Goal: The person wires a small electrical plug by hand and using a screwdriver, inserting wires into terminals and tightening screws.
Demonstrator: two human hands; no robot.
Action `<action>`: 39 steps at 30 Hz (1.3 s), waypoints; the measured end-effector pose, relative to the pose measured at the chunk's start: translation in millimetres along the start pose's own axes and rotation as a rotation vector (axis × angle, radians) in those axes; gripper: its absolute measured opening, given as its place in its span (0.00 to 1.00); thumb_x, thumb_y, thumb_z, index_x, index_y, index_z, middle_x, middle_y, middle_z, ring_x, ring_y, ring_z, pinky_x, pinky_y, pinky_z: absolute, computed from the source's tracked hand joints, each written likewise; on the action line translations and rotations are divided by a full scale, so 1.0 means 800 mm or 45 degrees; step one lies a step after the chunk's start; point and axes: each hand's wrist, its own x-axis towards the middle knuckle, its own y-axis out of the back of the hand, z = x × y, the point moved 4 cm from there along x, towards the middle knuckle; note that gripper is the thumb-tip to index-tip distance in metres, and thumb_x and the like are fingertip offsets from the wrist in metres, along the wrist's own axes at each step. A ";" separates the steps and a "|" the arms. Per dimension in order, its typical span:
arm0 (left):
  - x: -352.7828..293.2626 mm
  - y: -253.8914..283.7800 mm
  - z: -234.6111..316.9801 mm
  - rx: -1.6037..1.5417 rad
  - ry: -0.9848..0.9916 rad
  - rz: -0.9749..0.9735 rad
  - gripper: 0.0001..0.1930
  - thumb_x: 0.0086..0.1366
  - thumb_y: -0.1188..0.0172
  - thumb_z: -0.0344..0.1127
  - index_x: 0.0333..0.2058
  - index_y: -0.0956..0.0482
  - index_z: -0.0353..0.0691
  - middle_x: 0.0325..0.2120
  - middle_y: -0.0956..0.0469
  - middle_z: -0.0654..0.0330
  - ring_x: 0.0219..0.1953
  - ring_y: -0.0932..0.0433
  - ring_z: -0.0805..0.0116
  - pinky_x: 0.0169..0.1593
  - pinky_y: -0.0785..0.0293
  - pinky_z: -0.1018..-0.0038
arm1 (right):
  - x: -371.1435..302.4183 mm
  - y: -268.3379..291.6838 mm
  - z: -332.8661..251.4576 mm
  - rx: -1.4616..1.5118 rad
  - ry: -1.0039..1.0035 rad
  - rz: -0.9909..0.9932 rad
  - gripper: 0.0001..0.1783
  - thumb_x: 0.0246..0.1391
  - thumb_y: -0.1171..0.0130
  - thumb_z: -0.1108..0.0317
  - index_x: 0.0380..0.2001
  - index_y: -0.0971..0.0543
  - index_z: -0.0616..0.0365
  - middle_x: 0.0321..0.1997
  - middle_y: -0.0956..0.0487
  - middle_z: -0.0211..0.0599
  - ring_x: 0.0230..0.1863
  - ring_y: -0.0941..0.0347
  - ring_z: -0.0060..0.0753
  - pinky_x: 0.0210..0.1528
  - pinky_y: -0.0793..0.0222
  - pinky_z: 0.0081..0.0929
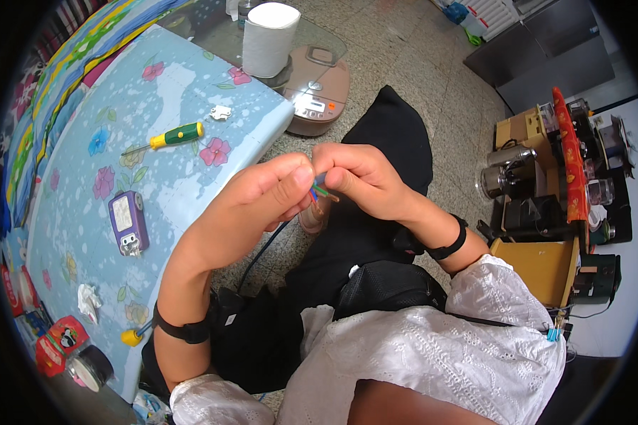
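My left hand [262, 198] and my right hand [358, 177] meet in front of me, both pinching the end of a dark cable [262, 251] whose thin coloured wires [320, 190], red, green and blue, stick out between my fingertips. The cable hangs down from my left hand toward my lap. Each wrist wears a black band. On the blue flowered table [163, 92] to my left lie a green and yellow screwdriver [169, 137], a small white part [220, 112] and a purple handheld device [128, 222].
A white paper roll [269, 39] and a pinkish rice cooker [321, 91] stand beyond the table's far corner. A yellow-handled tool [132, 336], crumpled paper [88, 300], a tape roll [92, 367] and red packets [57, 343] sit near the table's front edge. Shelves with metal pots [507, 177] stand on my right.
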 end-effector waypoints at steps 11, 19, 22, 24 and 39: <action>0.016 -0.023 -0.023 -0.494 -0.307 0.048 0.19 0.79 0.60 0.46 0.33 0.31 0.39 0.23 0.40 0.70 0.23 0.46 0.83 0.26 0.49 0.83 | -0.002 0.007 -0.020 -0.325 0.258 0.199 0.11 0.67 0.46 0.66 0.36 0.22 0.62 0.28 0.25 0.34 0.27 0.27 0.30 0.30 0.32 0.25; 0.021 -0.039 -0.037 -0.655 -0.370 0.202 0.15 0.77 0.56 0.45 0.33 0.36 0.41 0.25 0.41 0.68 0.24 0.46 0.81 0.26 0.49 0.84 | -0.012 -0.014 -0.023 -0.426 0.096 0.471 0.12 0.69 0.48 0.65 0.32 0.25 0.62 0.25 0.27 0.38 0.25 0.27 0.35 0.29 0.33 0.26; 0.021 -0.038 -0.044 -0.643 -0.404 0.276 0.13 0.77 0.55 0.43 0.35 0.36 0.41 0.26 0.40 0.68 0.24 0.45 0.82 0.27 0.48 0.84 | -0.009 -0.019 -0.027 -0.390 0.000 0.476 0.15 0.70 0.51 0.63 0.31 0.27 0.62 0.23 0.28 0.38 0.24 0.29 0.36 0.29 0.33 0.26; 0.022 -0.036 -0.051 -0.611 -0.418 0.327 0.13 0.77 0.56 0.42 0.36 0.36 0.40 0.27 0.40 0.67 0.24 0.45 0.82 0.27 0.48 0.84 | -0.009 -0.021 -0.025 -0.369 -0.059 0.457 0.17 0.71 0.52 0.61 0.30 0.27 0.62 0.22 0.29 0.38 0.23 0.31 0.34 0.28 0.34 0.26; 0.019 -0.002 -0.033 -0.474 -0.150 0.376 0.17 0.75 0.57 0.43 0.27 0.36 0.42 0.20 0.43 0.72 0.20 0.49 0.84 0.23 0.53 0.83 | -0.003 -0.040 0.017 0.607 -0.390 0.216 0.21 0.74 0.59 0.53 0.32 0.29 0.56 0.24 0.38 0.18 0.25 0.48 0.12 0.28 0.49 0.15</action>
